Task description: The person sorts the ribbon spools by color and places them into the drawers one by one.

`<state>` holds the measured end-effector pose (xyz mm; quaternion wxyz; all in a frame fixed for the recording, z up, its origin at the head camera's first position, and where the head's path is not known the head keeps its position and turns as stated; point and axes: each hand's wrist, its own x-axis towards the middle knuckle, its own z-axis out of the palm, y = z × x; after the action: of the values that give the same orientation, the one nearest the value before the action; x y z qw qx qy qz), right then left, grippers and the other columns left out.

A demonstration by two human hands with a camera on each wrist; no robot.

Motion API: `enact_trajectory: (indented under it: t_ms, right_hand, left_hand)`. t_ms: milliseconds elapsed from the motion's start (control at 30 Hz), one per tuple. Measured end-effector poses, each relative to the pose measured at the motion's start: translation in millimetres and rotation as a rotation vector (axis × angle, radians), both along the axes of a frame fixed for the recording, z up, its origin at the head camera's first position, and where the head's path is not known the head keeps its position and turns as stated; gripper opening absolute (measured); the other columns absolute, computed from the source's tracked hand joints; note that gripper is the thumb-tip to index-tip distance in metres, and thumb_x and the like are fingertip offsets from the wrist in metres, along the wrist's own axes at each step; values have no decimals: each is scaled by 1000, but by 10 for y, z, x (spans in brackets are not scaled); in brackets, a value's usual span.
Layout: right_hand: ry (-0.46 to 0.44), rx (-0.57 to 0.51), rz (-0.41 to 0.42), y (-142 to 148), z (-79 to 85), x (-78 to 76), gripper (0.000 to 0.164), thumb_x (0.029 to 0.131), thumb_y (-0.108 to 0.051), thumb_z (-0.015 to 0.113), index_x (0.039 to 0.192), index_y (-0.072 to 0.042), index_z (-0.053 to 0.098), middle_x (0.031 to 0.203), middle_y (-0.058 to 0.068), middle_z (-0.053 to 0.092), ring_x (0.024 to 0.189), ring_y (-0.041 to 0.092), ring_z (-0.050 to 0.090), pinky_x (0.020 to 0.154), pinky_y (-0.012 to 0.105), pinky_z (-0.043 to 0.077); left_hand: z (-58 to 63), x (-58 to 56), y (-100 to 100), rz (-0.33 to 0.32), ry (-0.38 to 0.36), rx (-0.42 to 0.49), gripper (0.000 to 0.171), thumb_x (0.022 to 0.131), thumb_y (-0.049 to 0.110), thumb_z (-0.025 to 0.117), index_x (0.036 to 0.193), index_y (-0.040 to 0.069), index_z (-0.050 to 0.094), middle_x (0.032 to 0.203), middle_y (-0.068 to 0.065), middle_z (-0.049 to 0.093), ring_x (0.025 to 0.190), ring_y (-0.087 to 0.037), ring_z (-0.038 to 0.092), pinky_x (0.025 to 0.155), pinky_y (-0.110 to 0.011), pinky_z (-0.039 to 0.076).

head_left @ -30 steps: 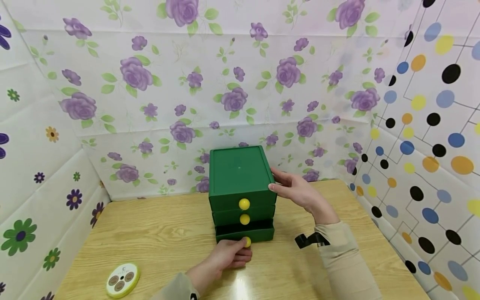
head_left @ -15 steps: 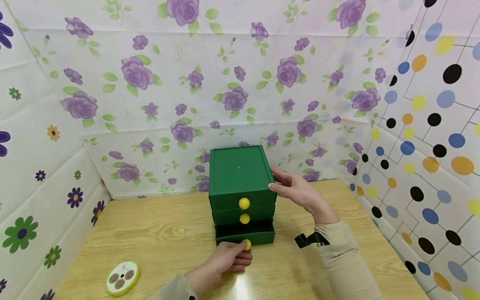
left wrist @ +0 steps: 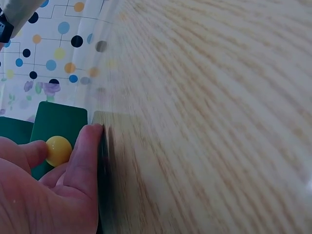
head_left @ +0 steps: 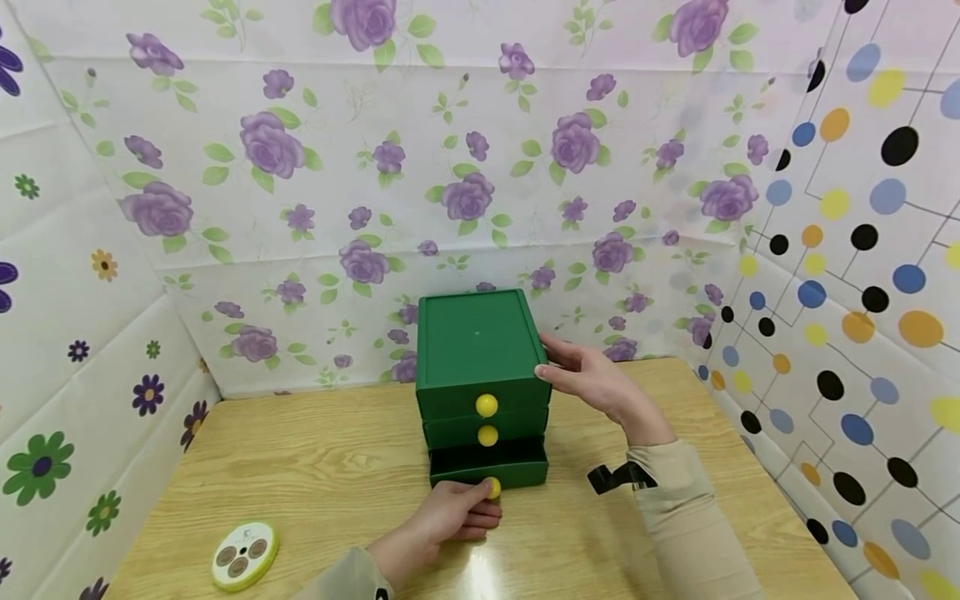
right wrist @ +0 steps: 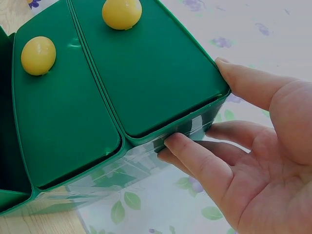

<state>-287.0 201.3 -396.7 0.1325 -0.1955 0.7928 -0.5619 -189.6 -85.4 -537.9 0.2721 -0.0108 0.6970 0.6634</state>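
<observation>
A green drawer box with three stacked drawers stands on the table against the back wall covering. Its bottom drawer is pulled partly out, and the dark inside shows. My left hand pinches the yellow knob of that drawer between thumb and fingers. At the box's right side, my right hand lays its fingers against the wall, with the thumb at the upper front edge. In the right wrist view those fingers are nearly straight. The upper two drawers, with yellow knobs, are pushed in.
A round white disc with a yellow-green rim and brown circles lies at the table's front left. The wooden table is bounded by flowered sheeting behind and dotted sheeting on the right.
The bottom drawer has slid a little farther out toward me, with my left hand on its knob. My right hand has stayed against the box's side.
</observation>
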Motion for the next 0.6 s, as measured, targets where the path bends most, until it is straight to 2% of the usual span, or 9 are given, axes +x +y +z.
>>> enact_trajectory:
  t_ms: [300, 600]
  right_hand:
    - [-2, -5, -4, 4, 3, -17, 77, 108, -40, 68, 171, -21, 28, 174, 9, 30, 155, 32, 37, 119, 51, 43]
    - [-15, -4, -12, 16, -19, -7, 78, 108, -39, 68, 172, -20, 27, 174, 11, 30, 155, 33, 37, 119, 51, 43]
  left_hand:
    - [12, -29, -25, -23, 4, -16, 53, 110, 41, 62, 128, -8, 72, 113, -20, 78, 104, -29, 78, 83, -37, 65]
    - [5, -10, -4, -37, 15, -38, 50, 112, 38, 61, 126, -8, 73, 110, -16, 79, 102, -28, 78, 84, -37, 65]
